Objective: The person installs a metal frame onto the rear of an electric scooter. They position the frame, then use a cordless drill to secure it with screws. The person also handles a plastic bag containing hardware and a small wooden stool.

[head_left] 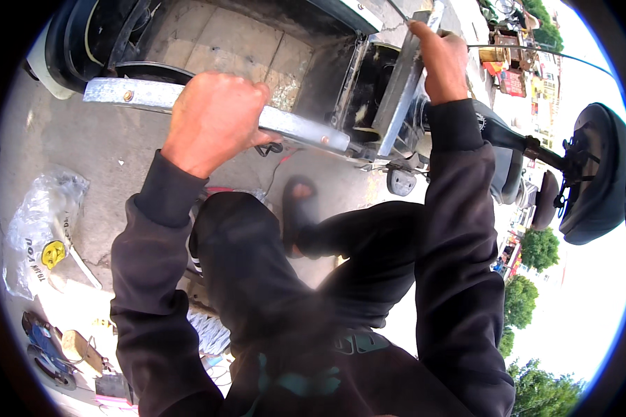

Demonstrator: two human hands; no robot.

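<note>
Both hands grip: left hand (212,119) wraps the grey flat metal bar (299,131), right hand (439,59) clutches the upright grey metal plate (401,97); keeping both holds firm steadies it.

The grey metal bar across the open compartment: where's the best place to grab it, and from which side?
Grip the grey metal bar on its bare stretch right of the left hand, probably coming from above with fingers wrapping over, as that hand does. It is long, flat and narrow, and its far end joins the upright bar that the right hand holds.
</note>
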